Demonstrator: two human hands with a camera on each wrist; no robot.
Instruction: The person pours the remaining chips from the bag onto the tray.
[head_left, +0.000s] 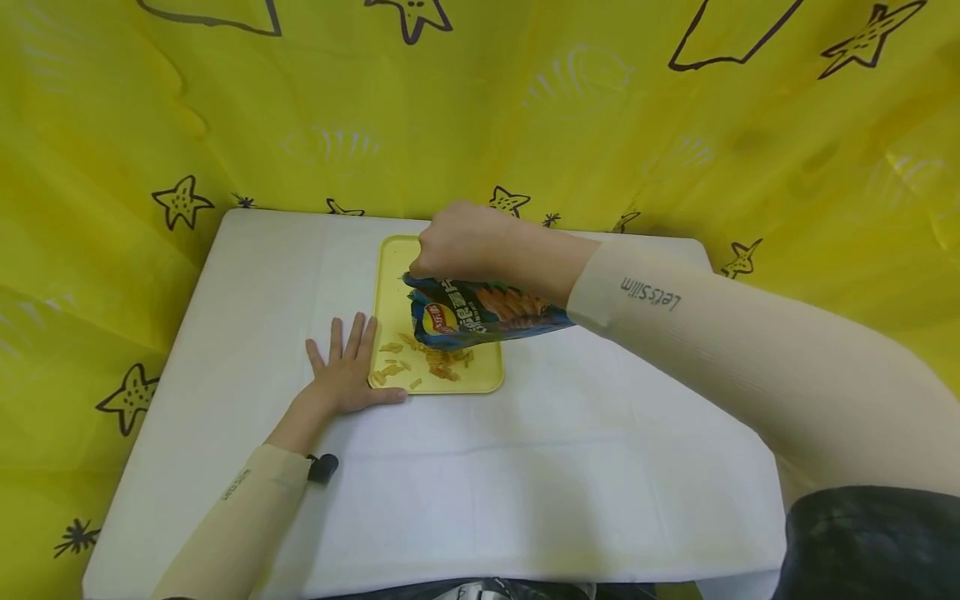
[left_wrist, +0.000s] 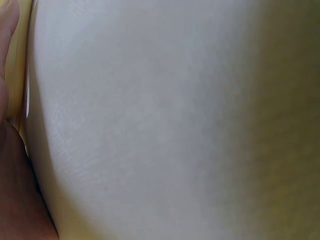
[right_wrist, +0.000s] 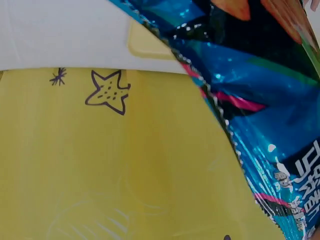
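I read the left hand (head_left: 343, 385) as flat, fingers spread, at the near-left corner of the yellow tray (head_left: 393, 287) on the bench (head_left: 570, 475). Chips (head_left: 444, 367) lie in the tray's near half. Above the tray, the right hand (head_left: 459, 242), fingers curled, grips the blue chip bag (head_left: 480, 315).

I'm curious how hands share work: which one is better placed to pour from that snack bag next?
Likely the right hand: it grips the snack bag above the yellow tray, where snack pieces lie. The left hand lies spread at the tray's near left corner, apart from the bag.
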